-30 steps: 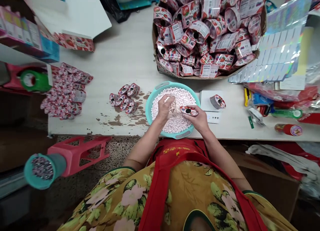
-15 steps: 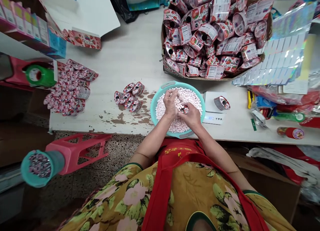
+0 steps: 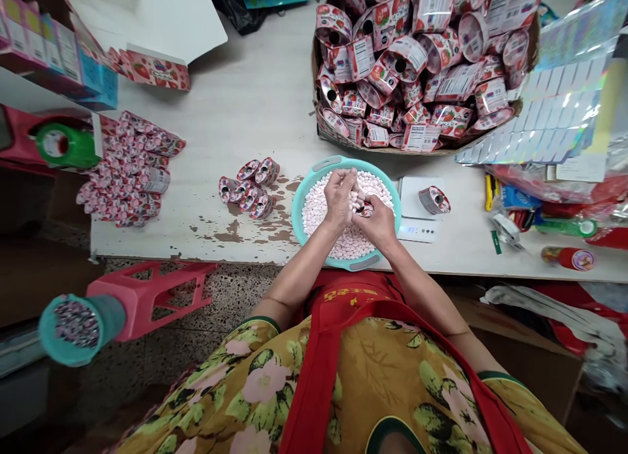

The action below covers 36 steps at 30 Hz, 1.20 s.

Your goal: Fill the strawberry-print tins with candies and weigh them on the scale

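Both of my hands are over a turquoise basin (image 3: 297,222) full of small white-pink candies (image 3: 314,212). My left hand (image 3: 338,195) is curled, with several of these candies in its fingers. Just right of it, my right hand (image 3: 377,223) grips a small printed pink container (image 3: 364,210) with a dark opening on top, partly hidden by the fingers. The left fingers are close above that container; whether they touch it I cannot tell. A similar container (image 3: 434,199) stands on a white scale (image 3: 417,202) to the right of the basin.
Several printed containers (image 3: 249,189) are grouped left of the basin. Farther left lies a heap of small pink packs (image 3: 125,179). A cardboard box (image 3: 373,148) of strawberry-printed containers stands behind the basin. Holographic sheets (image 3: 549,107) lie right. A turquoise bucket (image 3: 112,316) is by a pink stool (image 3: 161,297).
My left hand has lifted slightly, and its fingers have drawn together above the container. My right hand still grips the container. The whole view has shifted a little.
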Tool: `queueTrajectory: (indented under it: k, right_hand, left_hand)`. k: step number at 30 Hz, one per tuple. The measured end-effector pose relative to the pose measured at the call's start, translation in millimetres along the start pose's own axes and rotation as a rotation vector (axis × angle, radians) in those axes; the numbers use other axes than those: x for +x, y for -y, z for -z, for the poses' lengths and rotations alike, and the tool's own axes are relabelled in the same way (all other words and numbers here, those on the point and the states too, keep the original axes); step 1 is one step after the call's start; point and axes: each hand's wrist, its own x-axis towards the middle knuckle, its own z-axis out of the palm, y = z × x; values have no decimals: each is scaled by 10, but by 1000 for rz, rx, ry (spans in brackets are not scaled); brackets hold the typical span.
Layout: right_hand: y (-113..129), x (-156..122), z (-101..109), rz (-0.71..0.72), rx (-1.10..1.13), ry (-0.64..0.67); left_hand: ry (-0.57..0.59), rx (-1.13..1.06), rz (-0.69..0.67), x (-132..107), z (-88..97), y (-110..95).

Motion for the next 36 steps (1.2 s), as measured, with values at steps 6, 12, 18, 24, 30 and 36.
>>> queueTrajectory:
  k: [6,12,18,24,30,36]
  right_hand:
    - [-85,22,42,9,52,-4]
    - [-52,27,57,24,78,-45]
    - [-19,22,54,61,184,-88]
    - [119,-36,35,152,285,-152]
    - [139,-55,-41,170,385,-189]
    - [45,-20,-94,148,423,-179]
  left_hand:
    - [53,36,14,-8,-56,45]
    - [99,17,-24,24,-114,34]
    - [116,89,-26,14,-185,-56]
    - [173,100,-119,-70,-214,-254]
    - [166,229,-174,-84,-223,-296]
    - [128,277,-126,-83,-218,-189]
